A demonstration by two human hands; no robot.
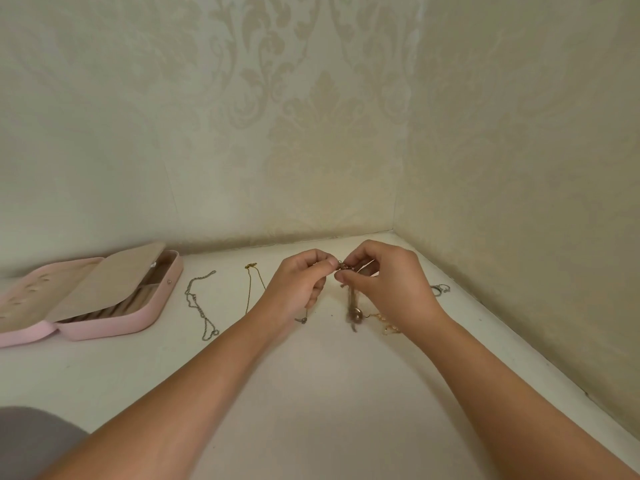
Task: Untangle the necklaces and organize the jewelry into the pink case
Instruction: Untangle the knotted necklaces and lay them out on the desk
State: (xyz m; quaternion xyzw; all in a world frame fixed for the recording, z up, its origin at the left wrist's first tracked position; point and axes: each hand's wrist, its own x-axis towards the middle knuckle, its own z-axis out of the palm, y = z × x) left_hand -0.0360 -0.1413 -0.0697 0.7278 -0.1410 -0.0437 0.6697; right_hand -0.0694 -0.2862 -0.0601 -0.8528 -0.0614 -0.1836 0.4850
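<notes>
Both my left hand (299,282) and right hand (384,282) pinch the tangled chain (352,306), hanging straight down between them; pink case (104,327) far left.

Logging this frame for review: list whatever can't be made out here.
All in the head view:
Tangle, pinched by left hand and right hand: too small to count its chains.
Pendant hanging below it: blurred.
Case: compartments mostly covered by its flap; left end cut off by the frame edge.
Gold chain: partly hidden behind the left hand.
Silver pieces beside the right hand: too small to identify.
</notes>
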